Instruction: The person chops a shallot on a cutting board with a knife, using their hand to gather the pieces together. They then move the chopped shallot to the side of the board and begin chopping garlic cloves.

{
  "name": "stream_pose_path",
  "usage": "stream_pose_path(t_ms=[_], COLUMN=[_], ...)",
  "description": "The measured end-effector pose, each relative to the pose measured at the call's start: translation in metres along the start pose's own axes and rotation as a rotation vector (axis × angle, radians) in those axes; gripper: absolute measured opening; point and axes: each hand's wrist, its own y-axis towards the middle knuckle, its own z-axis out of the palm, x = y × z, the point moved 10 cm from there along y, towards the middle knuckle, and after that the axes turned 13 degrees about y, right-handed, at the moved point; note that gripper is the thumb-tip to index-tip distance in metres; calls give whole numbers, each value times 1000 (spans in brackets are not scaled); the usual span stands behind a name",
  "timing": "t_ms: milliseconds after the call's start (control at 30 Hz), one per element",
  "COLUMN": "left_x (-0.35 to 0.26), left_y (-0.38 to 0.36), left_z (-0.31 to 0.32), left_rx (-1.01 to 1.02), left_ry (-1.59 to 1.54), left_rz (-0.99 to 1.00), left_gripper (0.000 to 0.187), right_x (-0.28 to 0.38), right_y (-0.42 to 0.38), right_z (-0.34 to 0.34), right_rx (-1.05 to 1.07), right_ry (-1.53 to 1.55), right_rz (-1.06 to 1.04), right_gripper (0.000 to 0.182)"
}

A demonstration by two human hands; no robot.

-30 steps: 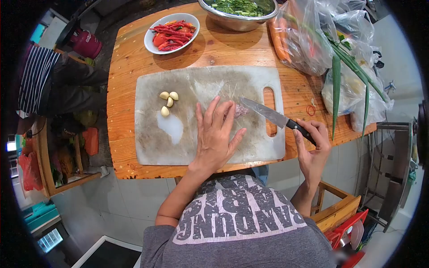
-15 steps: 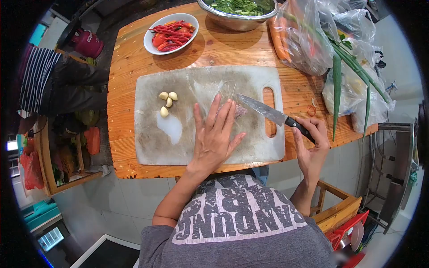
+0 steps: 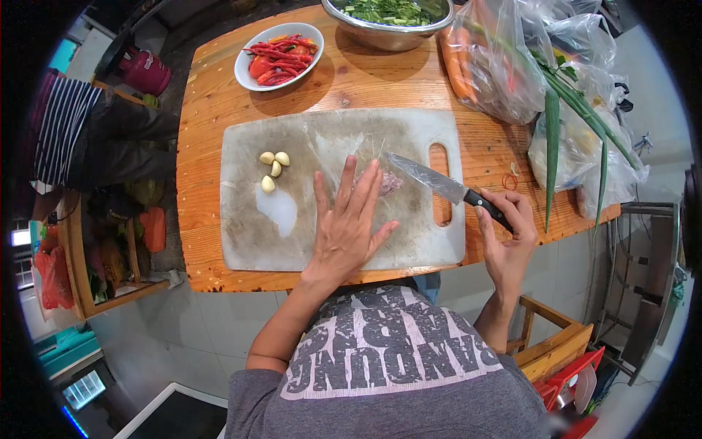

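Observation:
My left hand (image 3: 344,234) is spread over the middle of the white cutting board (image 3: 292,132), fingers apart and holding nothing. By its fingertips lies a small heap of finely chopped, pinkish pieces (image 3: 391,183), partly hidden by the fingers. My right hand (image 3: 508,227) grips the black handle of a kitchen knife (image 3: 428,179). Its blade points up and left, above the right part of the board near the handle slot. Several peeled garlic cloves (image 3: 276,168) sit on the board's left side, above a wet, whitish patch (image 3: 276,212).
A white bowl of red chillies and tomatoes (image 3: 279,57) and a metal bowl of chopped greens (image 3: 387,29) stand at the back. Plastic bags with carrots (image 3: 459,62) and spring onions (image 3: 552,146) fill the right side. A person in a striped top (image 3: 66,132) stands at left.
My left hand has shifted slightly left, showing more of the chopped heap. The knife and my right hand stay nearly in place.

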Motion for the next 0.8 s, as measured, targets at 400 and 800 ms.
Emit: stream_pose_path(t_ms=[400, 800], left_x=[29, 23], left_y=[-4, 0], left_z=[-17, -44], left_rx=[-19, -93], left_ry=[-1047, -173], left_rz=[-205, -175], left_gripper=[68, 67], right_x=[4, 44], right_y=[-2, -5], right_z=[8, 25], right_rx=[28, 52], right_ry=[-27, -295], right_rz=[-77, -530], right_gripper=[28, 36])
